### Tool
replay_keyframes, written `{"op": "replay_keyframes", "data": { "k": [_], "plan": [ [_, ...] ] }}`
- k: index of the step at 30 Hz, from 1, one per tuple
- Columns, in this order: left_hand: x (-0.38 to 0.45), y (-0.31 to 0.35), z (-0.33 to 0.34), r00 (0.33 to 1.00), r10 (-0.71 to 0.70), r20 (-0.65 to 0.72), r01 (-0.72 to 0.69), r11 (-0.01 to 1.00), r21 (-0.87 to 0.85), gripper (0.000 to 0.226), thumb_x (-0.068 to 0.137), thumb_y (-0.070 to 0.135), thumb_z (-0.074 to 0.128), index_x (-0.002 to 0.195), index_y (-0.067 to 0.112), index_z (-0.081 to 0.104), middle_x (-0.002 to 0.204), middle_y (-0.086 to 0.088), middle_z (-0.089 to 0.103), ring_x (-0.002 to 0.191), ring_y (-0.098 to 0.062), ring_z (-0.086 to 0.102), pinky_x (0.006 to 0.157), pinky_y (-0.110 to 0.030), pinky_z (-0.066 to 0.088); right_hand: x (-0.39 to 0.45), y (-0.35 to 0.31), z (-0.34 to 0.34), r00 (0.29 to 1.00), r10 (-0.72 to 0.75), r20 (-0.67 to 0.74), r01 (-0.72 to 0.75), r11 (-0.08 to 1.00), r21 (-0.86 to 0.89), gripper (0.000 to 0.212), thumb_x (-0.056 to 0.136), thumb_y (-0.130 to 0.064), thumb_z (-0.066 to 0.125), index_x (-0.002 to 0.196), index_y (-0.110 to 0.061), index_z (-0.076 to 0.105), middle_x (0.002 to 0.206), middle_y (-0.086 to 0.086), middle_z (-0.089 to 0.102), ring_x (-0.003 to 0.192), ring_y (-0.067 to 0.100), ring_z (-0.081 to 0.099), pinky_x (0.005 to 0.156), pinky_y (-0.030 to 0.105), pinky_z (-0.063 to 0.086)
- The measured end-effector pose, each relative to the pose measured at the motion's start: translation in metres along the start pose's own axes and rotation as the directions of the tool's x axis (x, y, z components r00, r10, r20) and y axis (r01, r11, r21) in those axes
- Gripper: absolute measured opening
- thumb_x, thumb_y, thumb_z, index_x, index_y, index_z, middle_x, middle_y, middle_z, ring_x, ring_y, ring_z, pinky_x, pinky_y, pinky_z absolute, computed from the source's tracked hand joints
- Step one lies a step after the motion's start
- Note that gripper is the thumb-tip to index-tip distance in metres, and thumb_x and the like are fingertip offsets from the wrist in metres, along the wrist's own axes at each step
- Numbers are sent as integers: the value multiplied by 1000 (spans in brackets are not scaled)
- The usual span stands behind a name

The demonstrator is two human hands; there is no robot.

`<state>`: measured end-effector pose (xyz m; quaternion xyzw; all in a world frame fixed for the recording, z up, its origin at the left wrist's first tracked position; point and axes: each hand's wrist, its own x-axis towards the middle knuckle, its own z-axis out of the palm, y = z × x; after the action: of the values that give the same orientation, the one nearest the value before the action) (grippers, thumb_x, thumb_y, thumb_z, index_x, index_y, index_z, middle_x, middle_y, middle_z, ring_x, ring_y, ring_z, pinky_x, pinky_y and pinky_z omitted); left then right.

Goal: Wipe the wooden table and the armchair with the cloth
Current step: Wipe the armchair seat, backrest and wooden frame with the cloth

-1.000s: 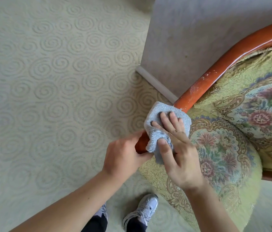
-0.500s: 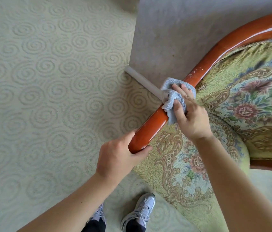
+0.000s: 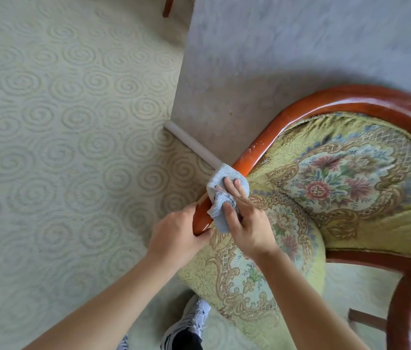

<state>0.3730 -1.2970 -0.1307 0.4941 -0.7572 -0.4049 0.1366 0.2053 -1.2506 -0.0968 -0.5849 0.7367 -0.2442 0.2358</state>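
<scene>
Head view, looking down: an armchair [image 3: 336, 188] with a curved, glossy red-brown wooden frame and yellow floral upholstery stands on pale carpet [image 3: 47, 147] patterned with swirls. It sits just beside a grey wall [image 3: 262, 59] with a white skirting board [image 3: 191, 145] along its foot.

The left hand [image 3: 174, 236] curls round the near end of the chair's left wooden arm [image 3: 255, 150], gripping it from the outer side. The right hand [image 3: 245, 223] holds a crumpled light-blue cloth [image 3: 221, 195] against the top of that same arm, just beyond the left hand; its fingers lie fairly straight over the cloth while the thumb pinches the cloth's lower folds. The cloth wraps over the rail and hangs a little toward the seat cushion.

Pale specks show on the wood further up the arm. Both forearms are bare. A grey and white shoe [image 3: 194, 322] is on the carpet below the hands, near the seat's front edge. A red-brown wooden leg [image 3: 167, 7] shows at the top edge
</scene>
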Motion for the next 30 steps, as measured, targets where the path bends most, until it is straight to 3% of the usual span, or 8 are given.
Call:
{"op": "replay_keyframes", "data": {
  "k": [3,5,8,11,14,17,24,30],
  "plan": [
    [19,12,7,1000,-19,-8,19,1000,14,39,81,49,74,105,20,64,85,-1,71,83,-26,70,65,-36,52,13,13,-10,999,8,54,-4,997,-80,49,102,-40,34,148,-25,42,153,-17,36,147,2,19,117,28,30],
    [32,21,10,999,-35,6,35,999,37,40,82,50,74,102,18,61,82,-1,68,81,-26,70,61,-33,46,27,23,-20,996,43,77,-33,991,-131,48,104,-34,36,150,-21,39,155,-12,36,148,6,18,118,36,31],
    [54,36,17,998,-66,25,65,997,38,42,82,54,74,94,18,54,80,2,63,74,-22,65,59,-32,43,55,39,-36,994,71,81,-55,982,-180,47,104,-32,39,150,-25,39,157,-10,33,149,12,16,120,36,26],
    [76,47,28,996,-89,11,89,996,29,42,83,53,74,93,17,55,80,-1,65,72,-22,65,63,-36,52,79,51,-51,997,-70,25,74,967,-243,43,103,-25,45,144,-14,49,145,-16,29,140,5,15,115,33,22],
    [97,58,38,995,-100,1,99,990,98,43,83,56,72,90,18,53,78,0,62,71,-23,64,64,-38,53,98,62,-67,975,-218,-35,194,922,-335,37,99,-17,54,133,-2,59,139,-3,48,132,-9,7,108,41,25],
    [123,72,47,996,-86,-1,84,977,195,46,84,62,68,89,20,50,71,5,53,65,-20,57,57,-32,44,120,74,-84,976,-218,-25,196,916,-350,38,101,-20,51,134,-3,57,141,-1,51,131,-13,-2,113,35,20],
    [160,89,63,992,-125,28,112,955,276,52,84,72,61,91,22,45,70,7,54,57,-10,54,48,-27,39,165,108,-150,958,-235,-165,131,868,-479,48,103,-32,34,138,-6,54,150,9,44,145,24,29,122,42,17],
    [164,85,70,991,-135,-12,132,948,290,50,83,73,58,96,24,54,73,7,59,63,-18,62,58,-35,56,151,102,-106,946,-215,-242,129,936,-328,42,102,-22,40,134,-3,58,150,16,43,147,35,25,122,50,14]
  ]
}}
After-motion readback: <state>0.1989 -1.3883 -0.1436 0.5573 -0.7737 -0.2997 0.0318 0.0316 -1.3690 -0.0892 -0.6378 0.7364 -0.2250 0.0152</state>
